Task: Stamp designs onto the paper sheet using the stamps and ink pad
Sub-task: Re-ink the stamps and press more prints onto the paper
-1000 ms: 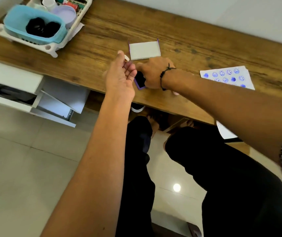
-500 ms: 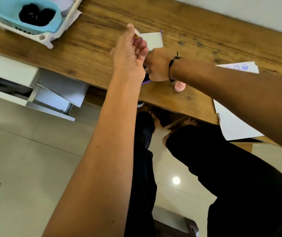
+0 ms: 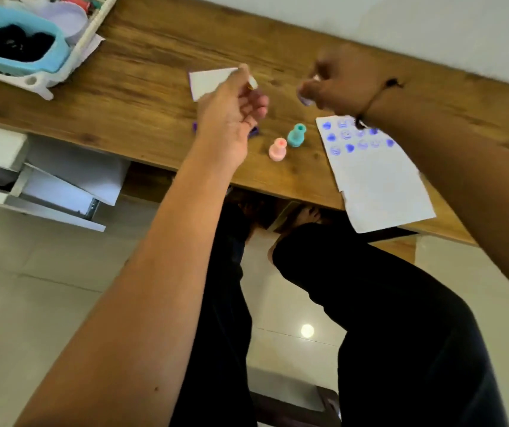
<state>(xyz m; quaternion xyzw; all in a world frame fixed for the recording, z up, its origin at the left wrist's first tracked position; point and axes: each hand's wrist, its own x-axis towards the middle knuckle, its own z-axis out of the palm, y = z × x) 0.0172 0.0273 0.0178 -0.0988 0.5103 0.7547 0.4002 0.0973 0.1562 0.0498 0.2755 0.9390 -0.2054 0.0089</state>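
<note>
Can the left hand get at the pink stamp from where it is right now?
Probably yes. The left hand is raised above the desk just left of the pink stamp, which stands upright and apart from the teal stamp. Nothing lies between them, though its fingers already pinch something small.

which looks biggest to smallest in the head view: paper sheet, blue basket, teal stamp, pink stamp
1. paper sheet
2. blue basket, partly cut off by the frame edge, so its rank against the sheet is unsure
3. teal stamp and pink stamp: alike in size, no ranking
</note>
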